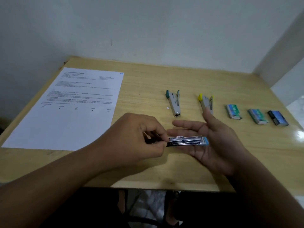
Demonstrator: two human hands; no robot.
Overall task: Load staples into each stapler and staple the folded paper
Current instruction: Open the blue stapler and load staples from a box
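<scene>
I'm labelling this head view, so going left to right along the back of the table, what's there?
Paper → green stapler → yellow stapler → first staple box → second staple box → dark staple box.

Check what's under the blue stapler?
The blue stapler lies on the open right hand, above the table. Left hand fingers cover its left end.

Dim, soft picture; glare on the table (298, 134) at right, perhaps window light; edges bow.
</scene>
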